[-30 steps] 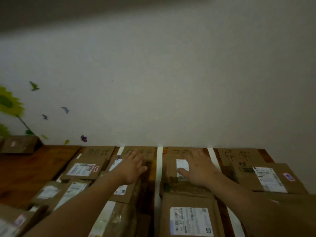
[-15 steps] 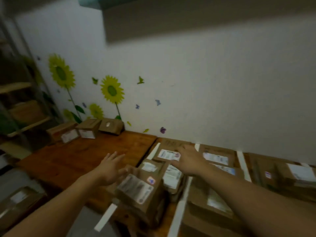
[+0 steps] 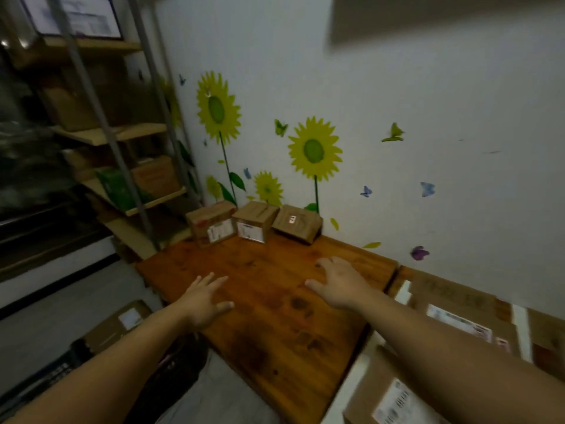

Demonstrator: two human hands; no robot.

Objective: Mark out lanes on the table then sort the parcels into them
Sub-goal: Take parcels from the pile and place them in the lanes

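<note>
Three small cardboard parcels stand in a row at the far end of the wooden table (image 3: 275,325), against the wall: a left one (image 3: 211,227), a middle one (image 3: 254,220) and a right one (image 3: 297,223). My left hand (image 3: 203,299) hovers over the table's left edge, fingers spread, holding nothing. Over the middle of the table my right hand (image 3: 339,284) reaches forward, palm down, also empty. Sorted parcels (image 3: 458,319) lie at the right between white tape lanes (image 3: 519,328).
A metal shelf rack (image 3: 122,148) with boxes stands at the left, beside the table's far corner. A cardboard box (image 3: 119,324) and a dark crate (image 3: 46,374) sit on the floor below the table's left edge. Sunflower stickers cover the wall.
My view has swung left from the taped lanes to the bare end of the table. Both hands have left the sorted parcels and now reach toward the three parcels at the wall.
</note>
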